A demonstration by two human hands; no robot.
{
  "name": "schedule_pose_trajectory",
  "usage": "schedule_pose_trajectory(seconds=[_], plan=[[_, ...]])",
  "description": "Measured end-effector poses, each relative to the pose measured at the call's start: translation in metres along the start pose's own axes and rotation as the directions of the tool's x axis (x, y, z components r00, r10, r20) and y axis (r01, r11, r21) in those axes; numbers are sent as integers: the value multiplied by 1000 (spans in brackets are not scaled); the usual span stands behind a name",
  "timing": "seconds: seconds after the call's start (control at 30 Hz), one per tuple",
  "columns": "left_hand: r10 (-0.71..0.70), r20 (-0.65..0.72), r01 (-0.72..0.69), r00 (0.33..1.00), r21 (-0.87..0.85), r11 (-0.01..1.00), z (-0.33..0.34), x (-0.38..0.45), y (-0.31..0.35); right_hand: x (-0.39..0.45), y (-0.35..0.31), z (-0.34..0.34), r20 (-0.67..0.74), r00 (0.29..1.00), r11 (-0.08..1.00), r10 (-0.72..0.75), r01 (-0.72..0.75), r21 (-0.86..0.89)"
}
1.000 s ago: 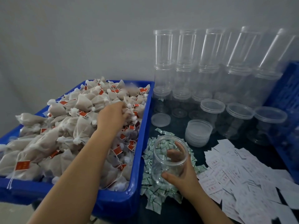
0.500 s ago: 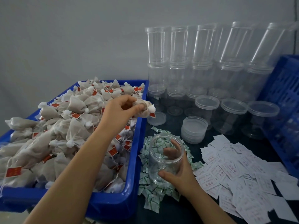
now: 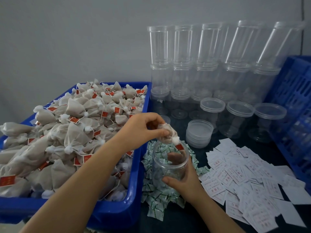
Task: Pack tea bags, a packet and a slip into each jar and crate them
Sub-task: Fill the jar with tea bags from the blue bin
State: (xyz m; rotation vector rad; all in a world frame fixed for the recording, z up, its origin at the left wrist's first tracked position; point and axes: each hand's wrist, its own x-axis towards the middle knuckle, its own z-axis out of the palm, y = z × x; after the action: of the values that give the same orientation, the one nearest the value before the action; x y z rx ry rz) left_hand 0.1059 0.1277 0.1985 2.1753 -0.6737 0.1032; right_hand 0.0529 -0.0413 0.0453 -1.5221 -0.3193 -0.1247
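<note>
Mesh tea bag (image 3: 165, 132) is now out of the blue bin (image 3: 134, 190) on the left and hanging right over the clear jar's (image 3: 170, 163) mouth, so the drop-in looks next. Left hand (image 3: 143, 128) pinches it from above, fingers curled; right hand (image 3: 183, 179) wraps the jar on the packets (image 3: 154, 195), slips (image 3: 244, 179) to the right.

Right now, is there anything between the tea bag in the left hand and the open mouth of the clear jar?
Nothing visible blocks it. The left hand pinches the white mesh tea bag just above the rim of the clear plastic jar, which the right hand holds. The jar has no lid, and the bag's red tag already hangs at its mouth.
</note>
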Motion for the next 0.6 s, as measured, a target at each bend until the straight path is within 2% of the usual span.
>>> schedule_pose_trajectory(seconds=[0.17,0.3,0.43,0.6], plan=[[32,107,-42,994,94,995,7,-1,2,3,-1,1,-2,999,999,-45,45,-11],[106,150,-129,983,153,980,10,-3,6,3,-1,0,-7,999,999,-48,48,-5],[194,248,-267,949,308,913,16,-5,9,2,0,0,-18,1000,1000,-13,12,-8],[198,316,-315,928,382,869,33,-4,18,1,4,-2,1,1000,1000,21,-21,-4]])
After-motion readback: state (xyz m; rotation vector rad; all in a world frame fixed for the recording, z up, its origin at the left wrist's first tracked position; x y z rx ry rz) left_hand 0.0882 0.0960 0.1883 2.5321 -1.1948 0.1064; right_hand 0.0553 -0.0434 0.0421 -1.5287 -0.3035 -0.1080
